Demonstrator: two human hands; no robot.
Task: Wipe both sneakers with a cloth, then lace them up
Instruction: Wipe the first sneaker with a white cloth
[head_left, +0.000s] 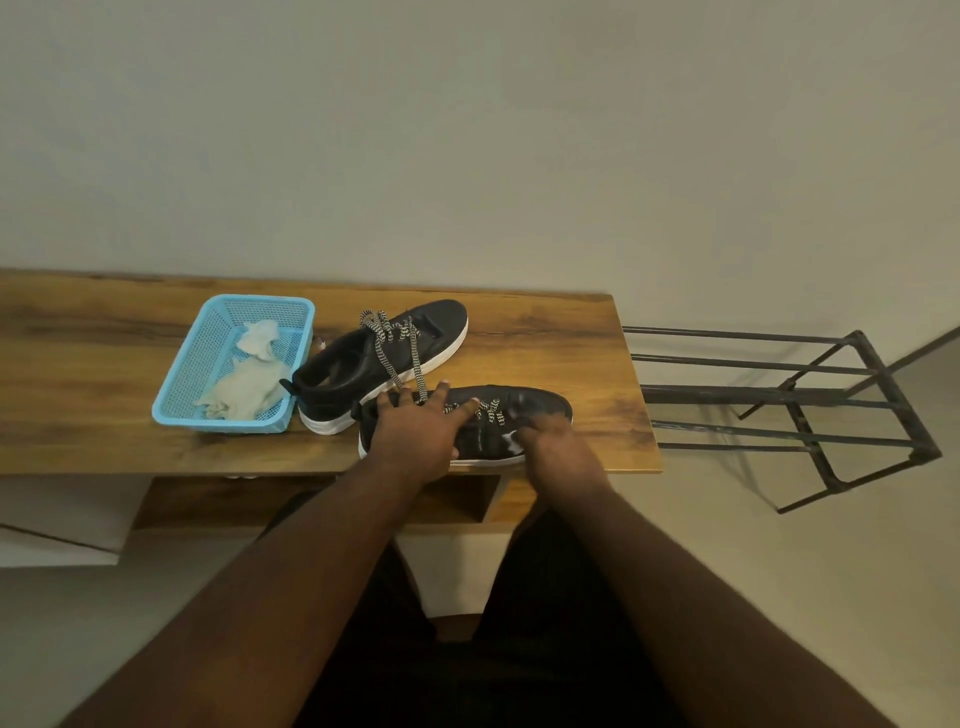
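Clearly you have the work set up along the right half of the desk (545, 332), a long wooden top standing against the wall, and that keeps both sneakers within easy reach of your arms. Off its right end stands a bare metal rack (810, 400), well apart from the job and playing no part in it. Toward the desk's left half sits the blue basket (182, 384), and the pale cloth (244, 389) lies crumpled inside it, so by my reading it is parked out of the way of the lacing. Just beside the basket's right wall rests the far sneaker (358, 364), heel near the basket and toe angled toward the back edge, with its checked laces (410, 358) loose and trailing toward the near sneaker (483, 421), which lies along the front edge near the right corner. Your left hand (415, 431) lies flat over its heel end with fingers spread, seemingly to pin the shoe so it cannot slide while you work. Your right hand (550, 441) is curled down at the shoe's side near the toe, apparently around a small scrap of white; it is blurred, so I cannot tell exactly what the fingers are pinching.
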